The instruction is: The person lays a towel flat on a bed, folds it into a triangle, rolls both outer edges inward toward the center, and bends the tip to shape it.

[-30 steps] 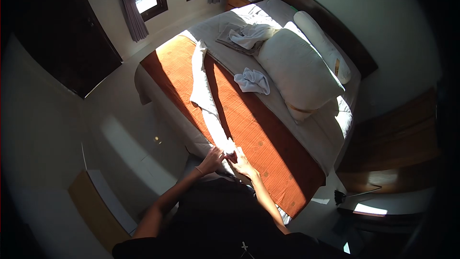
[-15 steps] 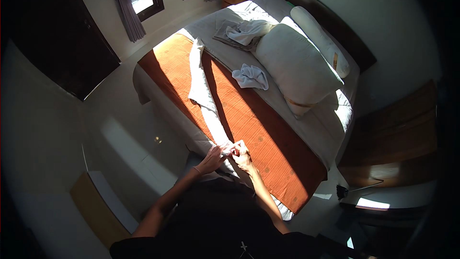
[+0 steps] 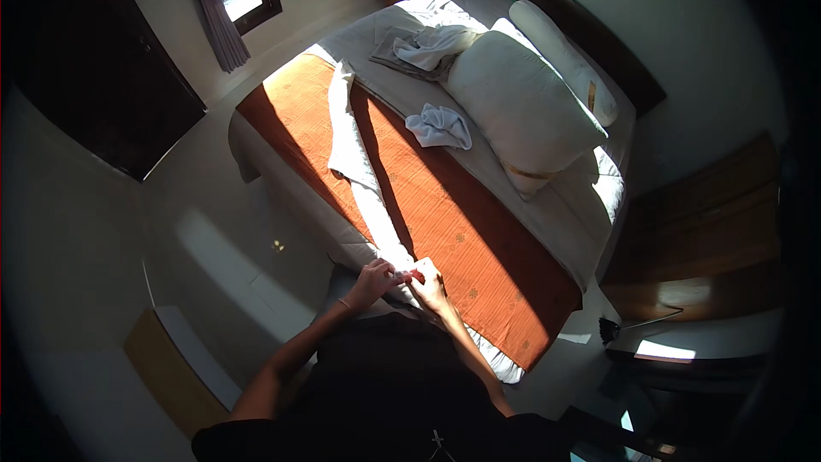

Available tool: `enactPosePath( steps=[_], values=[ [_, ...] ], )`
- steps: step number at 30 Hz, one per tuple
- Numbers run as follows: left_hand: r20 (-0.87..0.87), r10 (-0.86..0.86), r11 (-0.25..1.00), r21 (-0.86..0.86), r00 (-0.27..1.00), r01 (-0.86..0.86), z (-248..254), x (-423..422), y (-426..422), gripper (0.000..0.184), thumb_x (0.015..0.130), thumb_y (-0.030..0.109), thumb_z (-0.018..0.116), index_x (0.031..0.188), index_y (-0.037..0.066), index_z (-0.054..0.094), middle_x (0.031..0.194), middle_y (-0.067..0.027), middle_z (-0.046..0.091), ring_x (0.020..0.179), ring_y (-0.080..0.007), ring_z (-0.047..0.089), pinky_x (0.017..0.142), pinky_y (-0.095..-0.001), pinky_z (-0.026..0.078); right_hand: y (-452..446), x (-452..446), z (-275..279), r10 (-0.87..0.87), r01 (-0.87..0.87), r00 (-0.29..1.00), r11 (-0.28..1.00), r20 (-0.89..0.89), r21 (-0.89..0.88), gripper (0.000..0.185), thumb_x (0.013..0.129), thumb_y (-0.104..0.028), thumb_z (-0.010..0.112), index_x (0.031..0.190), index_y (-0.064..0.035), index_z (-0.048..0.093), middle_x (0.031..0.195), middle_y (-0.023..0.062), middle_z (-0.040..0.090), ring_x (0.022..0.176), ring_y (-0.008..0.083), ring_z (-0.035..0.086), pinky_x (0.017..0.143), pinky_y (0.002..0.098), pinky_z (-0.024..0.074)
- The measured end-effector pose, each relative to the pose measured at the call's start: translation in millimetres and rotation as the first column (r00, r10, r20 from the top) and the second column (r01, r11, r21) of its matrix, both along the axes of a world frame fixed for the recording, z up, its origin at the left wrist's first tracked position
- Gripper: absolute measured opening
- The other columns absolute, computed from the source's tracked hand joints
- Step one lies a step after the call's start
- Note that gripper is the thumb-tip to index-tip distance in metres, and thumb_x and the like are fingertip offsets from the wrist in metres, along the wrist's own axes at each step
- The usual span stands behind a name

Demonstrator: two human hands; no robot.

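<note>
A long, narrow white cloth [image 3: 369, 201] lies across the orange bed runner [image 3: 479, 248], its near end reaching my hands. My left hand [image 3: 369, 285] is closed, fingers pinching at this end. Beside it, my right hand [image 3: 430, 287] is closed too, with the thumb and fingers around a small red piece [image 3: 417, 275] that I cannot name. Between the fingertips shows something pale and pinkish; whether it belongs to the cloth I cannot tell.
On the bed lie a crumpled white cloth [image 3: 439, 127], a big white pillow [image 3: 522, 107], a bolster [image 3: 556, 56] and heaped linen [image 3: 428, 47]. A wooden bench-like piece [image 3: 693, 248] stands to the right, a board [image 3: 175, 376] at lower left.
Both hands stay at the cloth's near end, with fingers shifted and the red piece now showing more. The view has tilted slightly, so the bed sits a little higher and further left.
</note>
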State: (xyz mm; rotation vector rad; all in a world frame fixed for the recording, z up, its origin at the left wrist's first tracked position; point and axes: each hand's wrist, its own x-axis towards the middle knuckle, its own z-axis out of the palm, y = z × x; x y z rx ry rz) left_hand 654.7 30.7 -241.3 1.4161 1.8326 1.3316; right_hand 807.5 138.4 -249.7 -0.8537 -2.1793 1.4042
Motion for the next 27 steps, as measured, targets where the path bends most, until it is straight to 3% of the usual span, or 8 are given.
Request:
enactPosePath(
  steps=[5,8,11,14,17,20,24,27],
  values=[
    [0.627,0.073,0.995,-0.103,0.776,-0.011,-10,8,0,0.028,0.085,0.031,0.067,0.084,0.004,0.066,0.078,-0.0007,0.062,0.072,-0.0091,0.056,0.065,-0.0266,0.045,-2,-1,2,-0.031,0.031,0.994,1.0,0.101,0.001,0.02,0.078,-0.014,0.069,0.091,-0.0007,0.06,0.086,0.0128,0.055,0.076,0.0254,0.058,0.066,0.0332,0.0476],
    [0.775,0.216,0.91,-0.381,0.594,0.165,-25,-1,-1,0.022,0.085,0.029,0.067,0.085,0.007,0.068,0.08,0.0006,0.063,0.078,-0.0078,0.056,0.069,-0.0241,0.044,-5,-4,12,-0.049,0.05,0.991,0.999,0.126,-0.005,0.025,0.078,-0.019,0.071,0.09,-0.0007,0.059,0.085,0.0127,0.054,0.075,0.0248,0.058,0.066,0.0328,0.0475],
    [0.83,0.337,0.904,-0.417,0.444,0.093,-10,3,0,0.017,0.085,0.023,0.066,0.094,0.009,0.066,0.089,-0.0008,0.064,0.085,-0.0089,0.057,0.073,-0.0217,0.042,-4,-5,7,-0.05,0.051,0.994,0.999,0.094,-0.01,0.027,0.077,-0.02,0.073,0.092,-0.0012,0.059,0.087,0.0122,0.054,0.075,0.0248,0.057,0.067,0.0332,0.0475],
    [0.898,0.435,0.893,-0.439,0.061,0.095,-7,-1,3,0.024,0.086,0.021,0.063,0.104,0.006,0.062,0.097,-0.0014,0.063,0.09,-0.0106,0.057,0.076,-0.0217,0.041,-2,-6,19,-0.005,0.006,1.0,0.999,0.029,-0.043,0.029,0.074,-0.015,0.073,0.099,-0.0039,0.061,0.095,0.0116,0.051,0.08,0.0252,0.056,0.07,0.0349,0.0476],
    [0.921,0.382,0.914,-0.388,0.072,0.119,-24,0,4,0.027,0.086,0.019,0.061,0.108,0.004,0.059,0.103,-0.0039,0.062,0.09,-0.0126,0.058,0.076,-0.0233,0.043,2,-9,15,0.078,-0.068,0.996,0.98,-0.045,0.189,0.045,0.065,-0.004,0.074,0.108,-0.0109,0.063,0.112,0.0105,0.046,0.094,0.027,0.05,0.081,0.0386,0.0454],
    [0.941,0.319,0.926,-0.285,-0.11,0.247,-31,-7,7,0.025,0.085,0.015,0.061,0.106,0.002,0.059,0.102,-0.0065,0.063,0.09,-0.0141,0.058,0.075,-0.0234,0.045,5,-12,21,0.168,-0.159,0.986,0.943,-0.006,0.294,0.044,0.062,-0.003,0.074,0.105,-0.0102,0.064,0.118,0.0091,0.047,0.101,0.0283,0.047,0.085,0.0388,0.0436],
    [0.888,0.389,0.906,-0.321,-0.246,0.275,-28,-13,6,0.028,0.087,0.013,0.058,0.11,-0.003,0.056,0.105,-0.0116,0.062,0.089,-0.0164,0.059,0.074,-0.0227,0.047,11,-12,5,0.118,-0.103,0.993,0.936,-0.024,0.337,0.042,0.061,-0.002,0.074,0.1,-0.0117,0.066,0.124,0.0082,0.046,0.109,0.0282,0.046,0.088,0.0383,0.0429],
    [0.861,0.382,0.914,-0.296,-0.337,0.278,-22,-14,0,0.032,0.089,0.015,0.056,0.113,-0.006,0.053,0.108,-0.0148,0.061,0.088,-0.0174,0.059,0.075,-0.0238,0.049,15,-10,9,0.134,-0.118,0.99,0.963,-0.051,0.244,0.04,0.06,0.002,0.07,0.098,-0.0122,0.067,0.134,0.0078,0.04,0.117,0.0274,0.04,0.095,0.0379,0.0387]
  ],
)
